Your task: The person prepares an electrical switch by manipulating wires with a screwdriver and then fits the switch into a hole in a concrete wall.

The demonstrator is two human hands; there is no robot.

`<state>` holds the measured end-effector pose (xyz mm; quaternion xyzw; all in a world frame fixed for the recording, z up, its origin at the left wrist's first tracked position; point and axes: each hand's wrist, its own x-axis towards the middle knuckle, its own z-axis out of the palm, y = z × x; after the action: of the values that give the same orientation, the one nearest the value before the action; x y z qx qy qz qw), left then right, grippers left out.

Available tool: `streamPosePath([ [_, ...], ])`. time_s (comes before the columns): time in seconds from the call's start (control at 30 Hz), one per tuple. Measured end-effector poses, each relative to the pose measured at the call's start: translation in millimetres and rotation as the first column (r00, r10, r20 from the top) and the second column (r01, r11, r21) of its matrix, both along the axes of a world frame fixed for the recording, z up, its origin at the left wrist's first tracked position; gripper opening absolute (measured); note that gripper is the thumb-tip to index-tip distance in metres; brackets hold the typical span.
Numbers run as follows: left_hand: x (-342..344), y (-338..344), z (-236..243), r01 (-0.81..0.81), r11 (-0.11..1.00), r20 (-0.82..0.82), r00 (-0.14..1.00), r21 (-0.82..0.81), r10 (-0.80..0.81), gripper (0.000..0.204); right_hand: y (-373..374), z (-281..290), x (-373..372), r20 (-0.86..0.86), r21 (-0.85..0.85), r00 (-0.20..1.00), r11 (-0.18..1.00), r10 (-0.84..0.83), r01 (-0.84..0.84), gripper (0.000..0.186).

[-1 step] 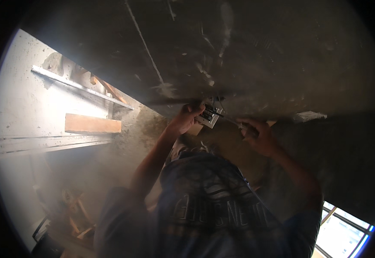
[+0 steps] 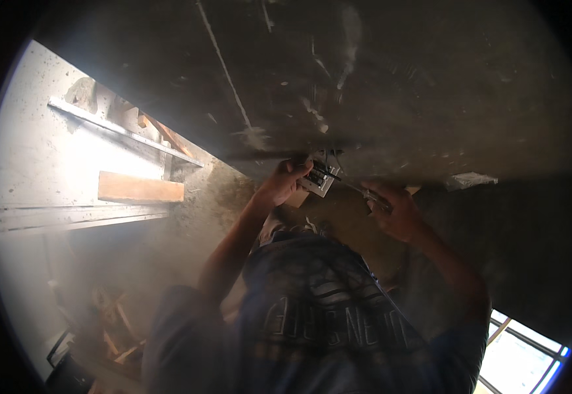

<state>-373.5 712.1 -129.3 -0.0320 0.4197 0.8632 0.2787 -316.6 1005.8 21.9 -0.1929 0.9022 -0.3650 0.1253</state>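
Note:
My left hand [image 2: 280, 182] is closed on the edge of a wall switch or socket plate [image 2: 326, 189], whose pale frame and dark back parts show. Thin wires [image 2: 336, 157] run from the plate up to the dark wall just above it. In my right hand [image 2: 399, 213] is a screwdriver [image 2: 355, 187], its shaft pointing left toward the plate. The tip lies at or close to the back of the plate; whether it touches a screw is too small to tell.
The dark wall [image 2: 397, 118] rises right in front of my hands. At the left are a metal straightedge [image 2: 122, 132] and an orange-brown block [image 2: 140, 189]. A crumpled pale piece [image 2: 471, 180] is at the right by the wall's foot. A window [image 2: 522, 354] shows lower right.

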Motion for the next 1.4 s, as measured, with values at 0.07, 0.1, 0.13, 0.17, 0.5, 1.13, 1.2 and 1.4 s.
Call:
streamPosePath([
  [0.07, 1, 1, -3, -0.019, 0.998, 0.084, 0.996, 0.057, 0.014, 0.038, 4, -2, 7, -0.106, 0.298, 0.986, 0.950, 0.131, -0.094, 0.055],
  [0.1, 3, 2, -1, -0.029, 0.996, 0.127, 0.992, 0.085, 0.018, 0.038, 6, -2, 9, -0.145, 0.440, 0.968, 0.890, 0.205, -0.123, 0.060],
  [0.13, 7, 7, 1, -0.065, 0.993, 0.131, 0.990, 0.102, 0.052, 0.038, 6, -1, 9, -0.162, 0.470, 0.960, 0.873, 0.229, -0.129, 0.064],
  [0.17, 13, 16, 12, -0.103, 0.988, 0.137, 0.987, 0.117, 0.086, 0.038, 5, 1, 9, -0.177, 0.498, 0.951, 0.856, 0.255, -0.137, 0.069],
  [0.5, 16, 24, 10, -0.137, 0.988, 0.095, 0.987, 0.066, 0.131, 0.038, 2, 0, 3, -0.170, 0.542, 0.923, 0.815, 0.346, -0.206, 0.081],
  [1.13, 19, 26, 22, -0.201, 0.978, 0.105, 0.975, 0.058, 0.194, 0.041, -19, 15, 6, -0.185, 0.431, 0.947, 0.888, 0.260, -0.160, 0.046],
  [1.2, 18, 26, 22, -0.185, 0.981, 0.105, 0.978, 0.052, 0.179, 0.041, -20, 14, 3, -0.120, 0.359, 0.972, 0.922, 0.202, -0.147, 0.044],
  [1.4, 16, 23, 14, -0.152, 0.986, 0.074, 0.986, 0.068, 0.147, 0.043, -15, 0, -8, 0.262, -0.163, 0.965, 0.984, -0.025, 0.069, 0.038],
])
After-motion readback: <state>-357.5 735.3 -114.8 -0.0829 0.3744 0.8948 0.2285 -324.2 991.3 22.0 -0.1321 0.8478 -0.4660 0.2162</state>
